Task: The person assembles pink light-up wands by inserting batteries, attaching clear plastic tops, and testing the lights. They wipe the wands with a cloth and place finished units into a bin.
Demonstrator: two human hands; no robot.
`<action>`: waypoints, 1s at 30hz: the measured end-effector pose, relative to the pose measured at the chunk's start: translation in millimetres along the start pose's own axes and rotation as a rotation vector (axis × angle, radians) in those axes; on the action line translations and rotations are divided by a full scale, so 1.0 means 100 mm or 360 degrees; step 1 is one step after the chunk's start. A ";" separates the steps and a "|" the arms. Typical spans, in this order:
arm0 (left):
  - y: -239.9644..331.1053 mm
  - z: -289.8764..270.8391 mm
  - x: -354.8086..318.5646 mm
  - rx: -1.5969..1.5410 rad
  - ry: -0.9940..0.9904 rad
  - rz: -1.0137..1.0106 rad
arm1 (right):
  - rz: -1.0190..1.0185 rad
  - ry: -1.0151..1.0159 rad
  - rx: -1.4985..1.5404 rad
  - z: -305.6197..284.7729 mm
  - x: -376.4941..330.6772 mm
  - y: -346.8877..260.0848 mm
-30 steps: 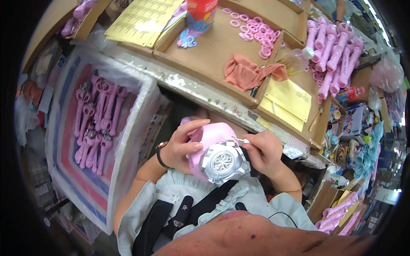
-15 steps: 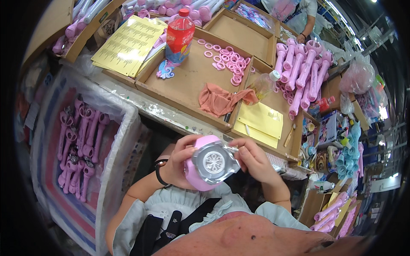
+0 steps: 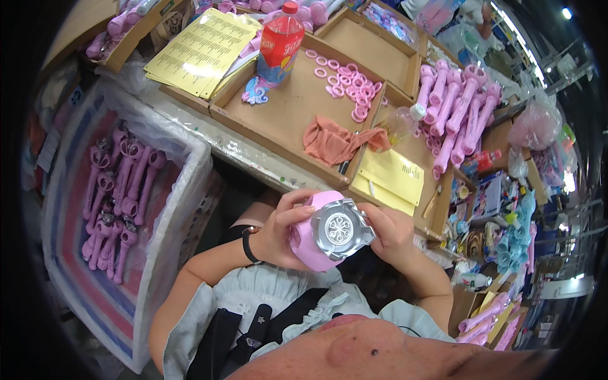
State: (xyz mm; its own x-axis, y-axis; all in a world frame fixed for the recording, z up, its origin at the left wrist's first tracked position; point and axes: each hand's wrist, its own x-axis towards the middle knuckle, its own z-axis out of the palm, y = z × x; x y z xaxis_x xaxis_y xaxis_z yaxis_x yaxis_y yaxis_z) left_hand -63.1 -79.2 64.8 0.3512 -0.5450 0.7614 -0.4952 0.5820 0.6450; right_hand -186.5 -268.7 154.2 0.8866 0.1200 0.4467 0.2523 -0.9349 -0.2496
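Since the earlier frames the view has tilted, so the toy (image 3: 326, 231) sits lower and nearer the worktop's front edge, its silver face turned more squarely up. The big woven sack (image 3: 136, 209) at the left holds glossy pink plastic wands. On the worktop, shallow cardboard trays (image 3: 297, 107) carry a yellow sheet (image 3: 202, 44), a crumpled orange cloth (image 3: 332, 140), a red bottle (image 3: 280, 41) and small pink rings (image 3: 351, 85). The rounded pink toy, with its ribbed silver disc, is gripped by the left hand (image 3: 282, 231) and the right hand (image 3: 392, 231).
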 end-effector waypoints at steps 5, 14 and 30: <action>0.05 -0.02 -0.30 -0.0242 -0.0019 0.0029 | -0.0386 0.0160 -0.0085 0.07 0.00 -0.08; 0.07 0.04 -0.58 -0.1035 -0.0154 -0.0363 | 0.0083 -0.0037 0.0456 -0.05 -0.23 -0.33; 0.13 0.10 -0.33 -0.0866 -0.0050 -0.0216 | 0.0002 -0.0340 0.0388 -0.17 -0.09 -0.18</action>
State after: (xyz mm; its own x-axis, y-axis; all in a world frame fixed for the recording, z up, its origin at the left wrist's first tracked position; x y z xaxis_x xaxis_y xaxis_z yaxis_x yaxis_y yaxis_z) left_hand -89.2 -59.3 47.5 0.3553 -0.6496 0.6722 0.0371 0.7283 0.6843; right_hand -205.8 -258.6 169.4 0.9417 0.2108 0.2622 0.3140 -0.8305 -0.4602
